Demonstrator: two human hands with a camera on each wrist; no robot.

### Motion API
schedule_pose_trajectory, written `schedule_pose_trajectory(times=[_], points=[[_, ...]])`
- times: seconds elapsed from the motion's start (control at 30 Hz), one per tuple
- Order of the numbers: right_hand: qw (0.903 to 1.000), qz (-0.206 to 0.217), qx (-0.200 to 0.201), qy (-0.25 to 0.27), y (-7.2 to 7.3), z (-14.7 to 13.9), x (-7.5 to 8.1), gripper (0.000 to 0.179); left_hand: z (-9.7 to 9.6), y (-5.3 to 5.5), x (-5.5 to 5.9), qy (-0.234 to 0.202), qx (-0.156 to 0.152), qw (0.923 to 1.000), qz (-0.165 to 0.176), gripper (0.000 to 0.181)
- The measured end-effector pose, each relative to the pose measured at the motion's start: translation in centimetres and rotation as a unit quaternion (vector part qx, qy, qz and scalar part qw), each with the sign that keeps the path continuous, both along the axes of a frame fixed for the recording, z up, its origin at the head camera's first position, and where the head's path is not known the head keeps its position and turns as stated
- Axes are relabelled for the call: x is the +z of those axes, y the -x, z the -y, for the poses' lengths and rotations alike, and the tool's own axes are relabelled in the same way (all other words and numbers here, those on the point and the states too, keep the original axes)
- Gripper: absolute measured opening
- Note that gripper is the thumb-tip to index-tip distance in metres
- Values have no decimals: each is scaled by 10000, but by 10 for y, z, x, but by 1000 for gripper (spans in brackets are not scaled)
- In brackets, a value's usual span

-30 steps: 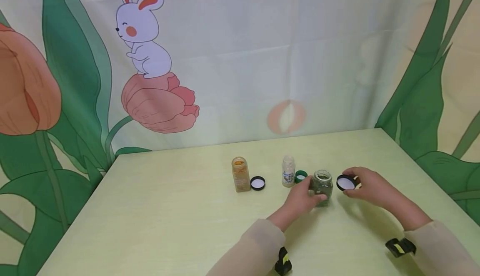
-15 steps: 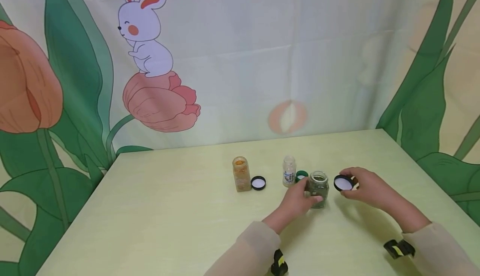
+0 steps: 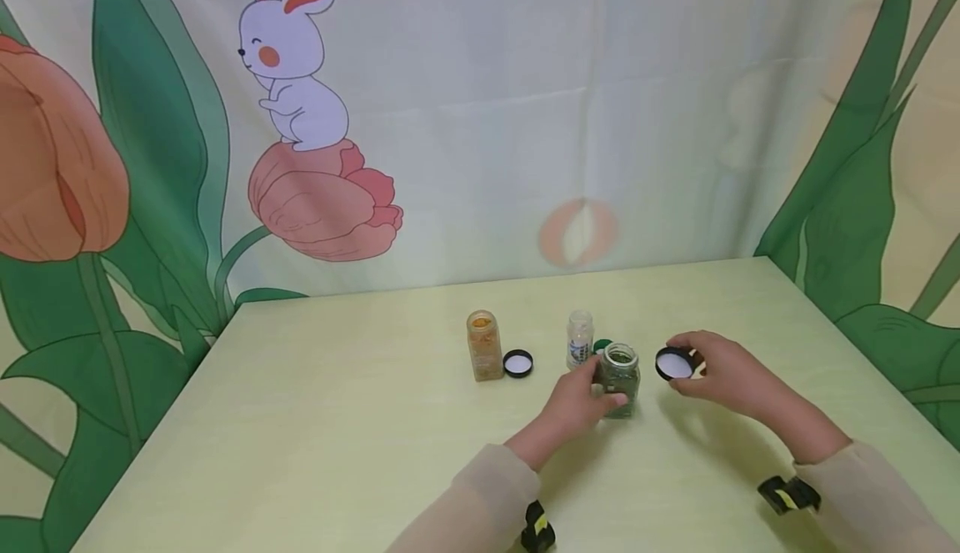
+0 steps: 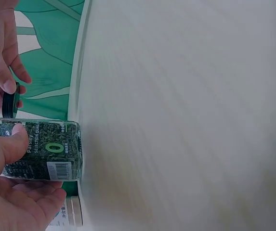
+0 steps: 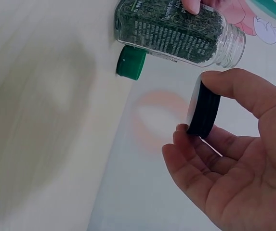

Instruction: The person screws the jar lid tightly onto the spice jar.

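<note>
A square glass jar of dried parsley [image 3: 621,382], its mouth uncovered, is gripped by my left hand [image 3: 576,403]. The left wrist view shows its printed label and the thumb across the parsley jar [image 4: 41,149]. My right hand [image 3: 731,374] pinches a black lid [image 3: 675,364] with a white liner, held apart from the jar on its right. In the right wrist view the thumb and fingertips hold the black lid [image 5: 205,108] by its rim, below the jar's threaded neck. Behind the parsley jar, a green cap [image 3: 602,344] is partly hidden.
A small clear bottle [image 3: 580,340] stands uncapped just behind my left hand. Farther left is an open jar of orange-brown seasoning [image 3: 484,349], with another black lid [image 3: 518,364] lying liner up beside it. A printed curtain hangs behind the pale table [image 3: 337,419].
My left hand has moved left with the parsley jar, which now covers more of the green cap. The right hand has shifted slightly left, still pinching the black lid.
</note>
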State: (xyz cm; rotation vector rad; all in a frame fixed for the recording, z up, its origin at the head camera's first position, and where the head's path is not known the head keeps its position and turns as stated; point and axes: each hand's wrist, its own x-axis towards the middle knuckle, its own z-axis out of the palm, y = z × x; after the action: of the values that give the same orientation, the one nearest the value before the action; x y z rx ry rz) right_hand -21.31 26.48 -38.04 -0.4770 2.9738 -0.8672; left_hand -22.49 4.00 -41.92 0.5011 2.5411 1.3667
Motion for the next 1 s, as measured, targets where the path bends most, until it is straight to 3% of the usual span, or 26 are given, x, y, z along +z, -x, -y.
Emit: schedule_pose_trajectory(times=[0.5,1.0], points=[[9995,-263,145,139,5,16,9,52,25,9,6,175,-55,9998,-70,60],[9987,-309,389,104,-4,37,8,54,45,-3,1,-90,-30,10000,10,59]])
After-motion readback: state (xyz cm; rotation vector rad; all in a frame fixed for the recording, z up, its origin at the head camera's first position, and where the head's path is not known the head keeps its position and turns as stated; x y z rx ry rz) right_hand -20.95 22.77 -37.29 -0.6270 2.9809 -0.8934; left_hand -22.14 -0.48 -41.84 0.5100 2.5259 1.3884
